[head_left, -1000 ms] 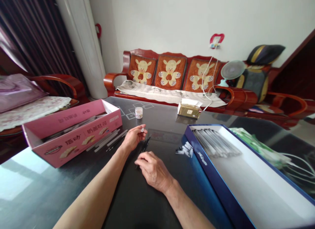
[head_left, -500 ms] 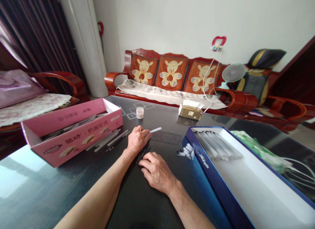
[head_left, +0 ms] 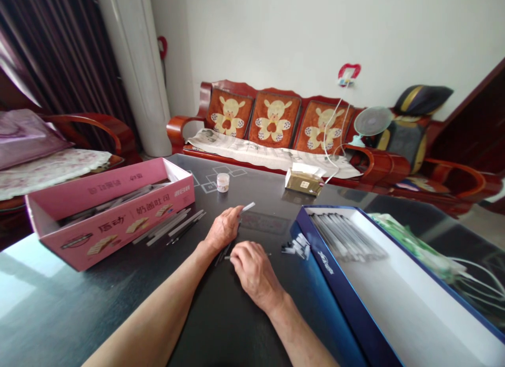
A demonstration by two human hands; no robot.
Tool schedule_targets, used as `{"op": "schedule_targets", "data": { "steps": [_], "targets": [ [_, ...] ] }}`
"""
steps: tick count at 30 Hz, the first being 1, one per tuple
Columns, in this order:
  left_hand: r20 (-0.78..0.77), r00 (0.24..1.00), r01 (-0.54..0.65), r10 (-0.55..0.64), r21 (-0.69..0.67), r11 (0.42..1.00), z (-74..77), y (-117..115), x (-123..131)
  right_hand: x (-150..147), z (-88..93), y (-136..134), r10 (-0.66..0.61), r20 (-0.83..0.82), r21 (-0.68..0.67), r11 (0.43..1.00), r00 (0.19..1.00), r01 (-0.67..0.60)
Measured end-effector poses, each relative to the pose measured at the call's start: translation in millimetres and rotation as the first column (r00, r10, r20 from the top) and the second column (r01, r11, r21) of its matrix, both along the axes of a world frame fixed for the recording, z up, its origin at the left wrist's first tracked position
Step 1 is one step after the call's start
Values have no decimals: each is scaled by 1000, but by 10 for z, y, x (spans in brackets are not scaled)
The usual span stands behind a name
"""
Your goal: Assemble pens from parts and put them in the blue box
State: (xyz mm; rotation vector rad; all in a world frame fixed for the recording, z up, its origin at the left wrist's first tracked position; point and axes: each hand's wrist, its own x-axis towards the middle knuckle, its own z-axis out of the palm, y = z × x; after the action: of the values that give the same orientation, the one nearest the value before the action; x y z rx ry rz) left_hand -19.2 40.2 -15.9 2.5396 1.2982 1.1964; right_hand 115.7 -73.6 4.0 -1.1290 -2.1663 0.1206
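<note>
My left hand (head_left: 223,229) is closed on a white pen tube (head_left: 248,206) whose tip juts out past the fingers to the right. Just in front of it, my right hand (head_left: 253,268) rests on the dark table (head_left: 71,304) and pinches a thin dark refill (head_left: 229,257) lying across the surface. More dark refills (head_left: 221,254) lie under and between the two hands. A small heap of white pen caps (head_left: 296,244) sits to the right of my hands, against the blue box.
A pink carton (head_left: 106,211) with pen parts stands at the left, with loose tubes (head_left: 173,226) beside it. A blue-rimmed white box (head_left: 394,283) holding a row of finished pens (head_left: 347,238) is at the right. A small jar (head_left: 223,181) and a tissue box (head_left: 303,180) stand further back.
My left hand lifted a white tube so its end now sticks out to the right. My right hand went from lying flat to pinching a refill, a little farther forward.
</note>
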Motion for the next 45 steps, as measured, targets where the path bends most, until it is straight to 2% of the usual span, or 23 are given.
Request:
{"op": "schedule_targets", "data": {
  "steps": [3,6,8,11,15,19,22,26,33,37,40,42,44,45],
  "targets": [
    [-55,998,-23,25,33,999,61,-45,37,129,31,85,-71,-278,53,995,958,89],
    [-137,990,-27,30,21,999,148,-127,100,293,97,160,-161,-474,58,975,866,212],
    [-182,983,15,-19,-21,1000,184,-173,138,400,151,196,-217,-586,-3,964,781,265],
    [-207,969,127,-139,-70,989,194,-211,171,539,237,234,-257,-754,-119,959,605,258],
    [-163,963,212,-217,-44,976,188,-230,197,685,348,258,-271,-881,-172,947,387,273],
    [-191,964,177,-182,-46,983,203,-252,230,764,423,258,-279,-919,-181,926,279,331],
    [-220,963,148,-157,-57,987,213,-265,241,768,441,257,-264,-929,-162,921,261,354],
    [-234,961,141,-146,-41,989,213,-272,241,729,420,263,-262,-925,-165,929,274,331],
    [-179,965,188,-190,-30,982,201,-291,278,615,285,269,-315,-905,-240,933,286,269],
    [-130,966,225,-225,-13,974,209,-300,291,550,153,291,-423,-878,-377,900,224,220],
    [-152,957,248,-247,-13,969,203,-309,293,518,62,318,-471,-872,-453,880,131,144],
    [-172,951,255,-256,-26,967,196,-317,292,498,16,327,-499,-861,-490,866,101,99],
    [-182,948,258,-261,-37,965,192,-324,289,477,-14,323,-530,-834,-521,848,153,97],
    [-184,947,260,-263,-39,965,193,-325,287,471,-23,318,-540,-812,-530,841,222,108]
  ]
}}
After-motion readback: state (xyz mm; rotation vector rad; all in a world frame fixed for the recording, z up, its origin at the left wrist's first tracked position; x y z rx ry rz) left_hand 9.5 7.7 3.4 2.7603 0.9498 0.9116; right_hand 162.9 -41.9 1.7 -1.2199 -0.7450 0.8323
